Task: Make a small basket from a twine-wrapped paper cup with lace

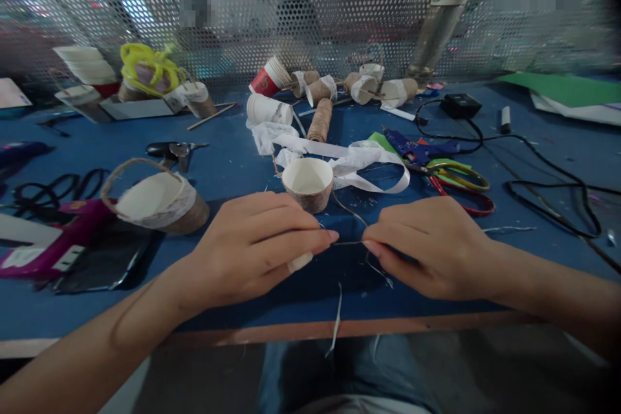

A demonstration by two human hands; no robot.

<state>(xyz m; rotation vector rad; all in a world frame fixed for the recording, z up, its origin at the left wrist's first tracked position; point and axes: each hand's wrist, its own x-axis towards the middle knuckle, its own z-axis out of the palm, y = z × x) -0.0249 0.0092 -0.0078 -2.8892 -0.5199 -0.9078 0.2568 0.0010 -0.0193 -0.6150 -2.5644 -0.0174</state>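
My left hand point(262, 246) is closed, pinching a thin brown twine point(350, 243) near the table's front edge. To its right, my right hand point(431, 249) pinches the same twine, and a short stretch of it runs between the fingertips. A frayed end hangs below my right fingers. Just behind my left hand stands a twine-wrapped paper cup point(308, 184), upright and open at the top. White lace point(356, 158) and a loop of white ribbon point(400, 178) lie behind and beside that cup. A twine roll point(320, 120) lies farther back.
Left are a handled cup point(160, 204), a magenta glue gun point(77, 233) and pliers point(179, 152). Scissors point(460, 178), a blue glue gun point(412, 145) and a black cable point(548, 187) lie right. Several cups sit before the perforated metal screen point(330, 32).
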